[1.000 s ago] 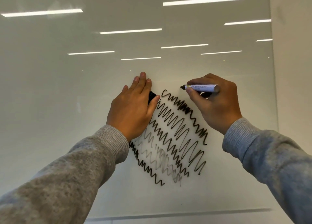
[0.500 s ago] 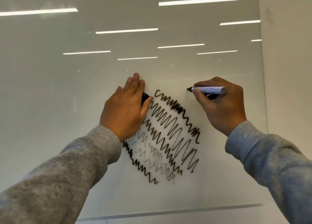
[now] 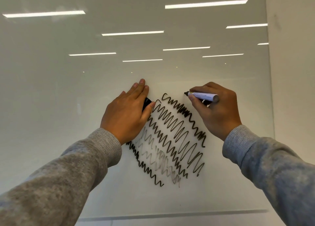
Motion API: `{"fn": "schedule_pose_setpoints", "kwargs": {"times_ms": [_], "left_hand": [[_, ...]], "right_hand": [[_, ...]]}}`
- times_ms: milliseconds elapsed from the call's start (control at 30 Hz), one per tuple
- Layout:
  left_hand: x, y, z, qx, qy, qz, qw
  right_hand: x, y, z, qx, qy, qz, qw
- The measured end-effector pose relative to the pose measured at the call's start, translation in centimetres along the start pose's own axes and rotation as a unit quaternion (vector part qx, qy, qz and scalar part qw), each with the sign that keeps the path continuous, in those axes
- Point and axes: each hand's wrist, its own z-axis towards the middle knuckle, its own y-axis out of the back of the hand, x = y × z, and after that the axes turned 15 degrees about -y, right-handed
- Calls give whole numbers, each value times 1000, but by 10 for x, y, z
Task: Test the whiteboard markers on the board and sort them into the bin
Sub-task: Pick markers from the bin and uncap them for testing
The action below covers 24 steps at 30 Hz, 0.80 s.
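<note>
On the glossy whiteboard [image 3: 68,106], several slanted rows of black zigzag test strokes [image 3: 172,133] run from upper left to lower right; two of the middle rows are faint grey, the others dark. Right hand [image 3: 216,110] grips a white-barrelled marker [image 3: 203,96] between thumb and curled fingers, barrel nearly level, black tip pointing left and at or just off the board surface, above and right of the topmost stroke row; contact cannot be confirmed. Left hand [image 3: 127,113] lies against the board just left of the strokes, fingers straight and together, pointing up; a black cap [image 3: 146,104] is tucked between thumb and palm, only its end visible. The heel of this hand covers the upper ends of the lower rows. Both arms wear grey knit sleeves [image 3: 68,171]. Ceiling light strips [image 3: 204,4] reflect across the upper board. A plain wall [image 3: 293,72] borders the board's right edge.
</note>
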Motion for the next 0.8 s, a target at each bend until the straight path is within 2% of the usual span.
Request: {"fn": "schedule_pose_setpoints", "kwargs": {"times_ms": [300, 567, 700, 800], "left_hand": [[17, -8, -43, -2, 17, 2, 1000], [31, -17, -75, -1, 19, 19, 1000], [36, -24, -84, 1, 13, 14, 1000], [37, -28, -86, -8, 8, 19, 1000]], "right_hand": [[29, -34, 11, -22, 2, 17, 1000], [49, -69, -11, 108, 98, 15, 989], [43, -65, -5, 33, 66, 47, 996], [41, -70, -20, 77, 95, 31, 992]]}}
